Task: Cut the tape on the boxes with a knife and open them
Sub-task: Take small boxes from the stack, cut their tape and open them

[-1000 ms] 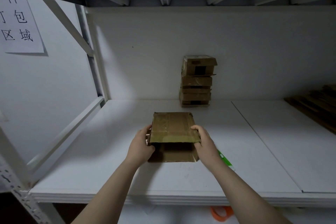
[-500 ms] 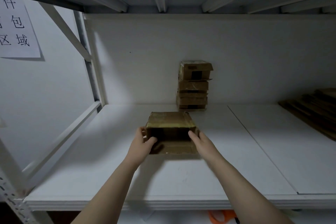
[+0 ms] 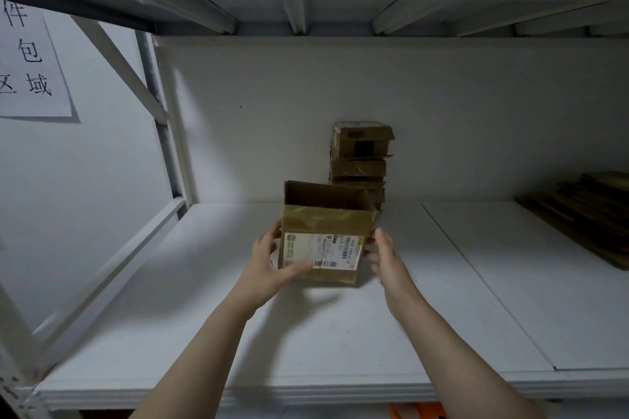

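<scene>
Brown taped cardboard box with a white shipping label point(image 3: 323, 224) sat straight ahead between both hands over the white shelf board point(image 3: 476, 282), long side running left to right, top flap raised, inside hidden. The left hand point(image 3: 269, 265) gripped its left edge, thumb across the label. The right hand point(image 3: 384, 258) lay straight-fingered at the right side, seemingly touching. A stack of brown cardboard boxes point(image 3: 360, 146) stood just behind.

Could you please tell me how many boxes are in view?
4: the open box, held at the front; the top box, middle box and bottom box stacked by the back wall, the last partly hidden. More may sit behind.
</scene>
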